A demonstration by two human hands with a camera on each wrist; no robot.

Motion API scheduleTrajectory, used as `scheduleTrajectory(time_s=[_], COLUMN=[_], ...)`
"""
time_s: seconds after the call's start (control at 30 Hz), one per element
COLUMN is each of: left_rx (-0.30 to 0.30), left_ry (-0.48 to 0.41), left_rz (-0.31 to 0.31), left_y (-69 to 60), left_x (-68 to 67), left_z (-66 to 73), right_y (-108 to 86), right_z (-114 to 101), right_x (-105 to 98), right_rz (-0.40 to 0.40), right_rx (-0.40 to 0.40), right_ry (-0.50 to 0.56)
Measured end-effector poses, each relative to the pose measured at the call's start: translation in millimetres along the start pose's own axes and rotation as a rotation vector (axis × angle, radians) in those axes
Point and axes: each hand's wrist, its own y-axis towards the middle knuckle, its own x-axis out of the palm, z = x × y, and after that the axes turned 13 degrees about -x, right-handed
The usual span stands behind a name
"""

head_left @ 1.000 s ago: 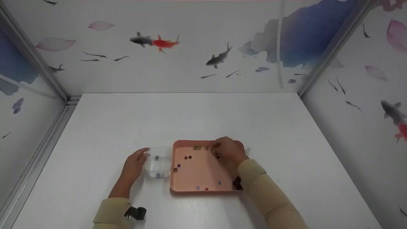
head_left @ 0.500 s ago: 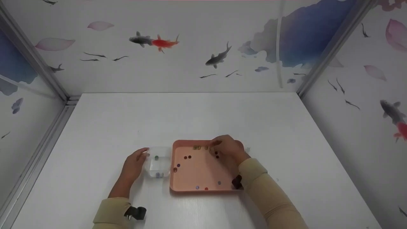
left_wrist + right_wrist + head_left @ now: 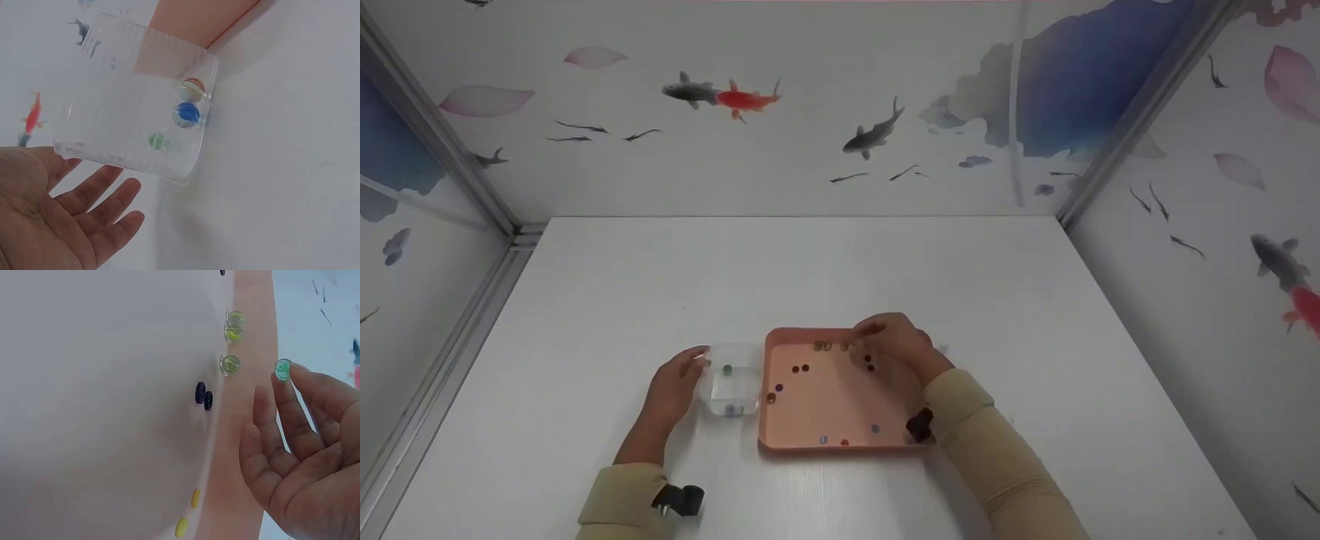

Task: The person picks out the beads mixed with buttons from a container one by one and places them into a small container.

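My left hand [image 3: 671,388] rests its relaxed fingers beside the left wall of a clear plastic box [image 3: 129,90], fingertips at its side. Inside the box lie a green marble [image 3: 158,141], a blue marble [image 3: 186,115] and an orange-striped marble [image 3: 192,90]. Over the far right part of a pink tray [image 3: 817,420], my right hand [image 3: 894,339] pinches a clear green marble [image 3: 283,369] between thumb and finger. Near it on the tray are several yellow-green marbles [image 3: 230,364] along the far wall and two dark button-like discs [image 3: 201,392].
More small pieces lie about the tray: dark discs [image 3: 800,368], a red piece [image 3: 844,442], a bluish marble [image 3: 875,429] and yellow discs [image 3: 181,527]. The box stands against the tray's left side on the white table [image 3: 810,270]. Printed walls surround the table.
My right hand has risen slightly and moved a little toward the far side with the pinched marble. My left hand and the box stay in place.
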Motion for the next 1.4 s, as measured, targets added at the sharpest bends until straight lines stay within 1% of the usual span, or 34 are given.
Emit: scheduleTrajectory(time_s=[0.13,0.23,0.47,0.6,0.8,0.83,1.03,1.07,1.2,1.4], left_rx=[0.009,0.013,0.003,0.002,0.032,0.034,0.027,0.029,0.034,0.025], left_ry=[-0.004,-0.002,0.002,0.002,0.01,0.011,0.013,0.015,0.018,0.015], left_rz=[0.002,0.006,0.013,0.012,0.02,0.021,0.025,0.025,0.025,0.022], left_y=[-0.8,-1.5,-2.3,-2.5,-3.7,-3.9,-4.0,-3.9,-3.5,-3.5], left_x=[0.5,0.7,0.7,0.3,-0.2,0.0,1.1,1.1,1.3,0.9], left_z=[0.4,1.1,2.1,1.6,0.4,0.3,-0.6,-0.7,-0.5,-0.3], right_y=[0.9,1.1,-0.1,-0.7,-2.3,-4.8,-4.9,-2.5,-1.5,-0.1], right_z=[-2.2,-3.1,-7.2,-10.0,-14.9,-19.9,-20.0,-15.8,-19.3,-24.8], right_x=[-1.6,-2.7,-4.5,-4.5,-3.9,-4.5,-3.5,-2.6,-0.9,3.4], right_rz=[0.0,-0.001,0.026,0.032,0.039,0.045,0.05,0.047,0.053,0.059], right_rx=[0.001,-0.004,0.016,0.01,0.033,0.038,0.027,0.026,0.037,0.029], right_ry=[0.069,0.147,0.262,0.283,0.31,0.31,0.331,0.343,0.354,0.396])
